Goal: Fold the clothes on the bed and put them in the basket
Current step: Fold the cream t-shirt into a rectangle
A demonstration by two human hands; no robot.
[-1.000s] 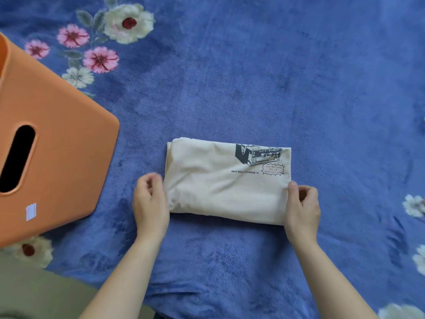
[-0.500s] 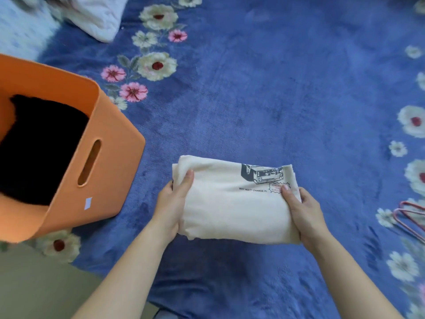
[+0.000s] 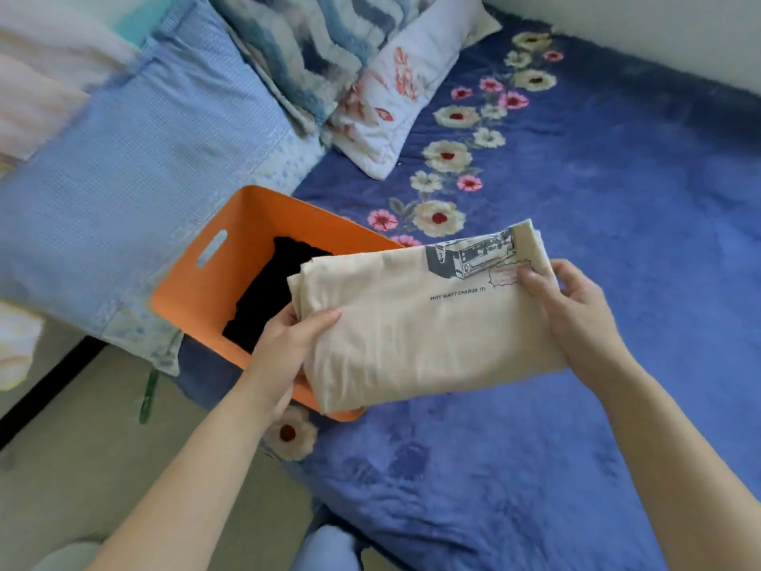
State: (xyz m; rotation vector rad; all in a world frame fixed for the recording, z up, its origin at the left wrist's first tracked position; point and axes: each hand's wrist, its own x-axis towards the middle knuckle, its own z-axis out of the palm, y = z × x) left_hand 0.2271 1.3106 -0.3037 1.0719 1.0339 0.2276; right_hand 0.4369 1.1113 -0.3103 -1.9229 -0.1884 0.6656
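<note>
While both hands hold it up, folded cream shirt (image 3: 420,323) overlaps near right corner of orange basket (image 3: 206,298), rest reaching right of basket above blue floral blanket (image 3: 597,191). Left hand (image 3: 284,348) grasps shirt's left end over basket, thumb on top, fingers underneath. Right hand (image 3: 576,319) pinches right end beside printed graphic, thumb on top. Black garment (image 3: 263,307) lies inside basket. White floral pillow (image 3: 395,105) beyond basket; pale blue checked bedding (image 3: 136,158) left of basket.

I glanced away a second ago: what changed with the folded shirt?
The left hand and right hand gripped the folded cream T-shirt, lifted it off the blue floral blanket and carried it left, partly over the orange plastic basket. It stays folded; the black garment still lies inside.
</note>
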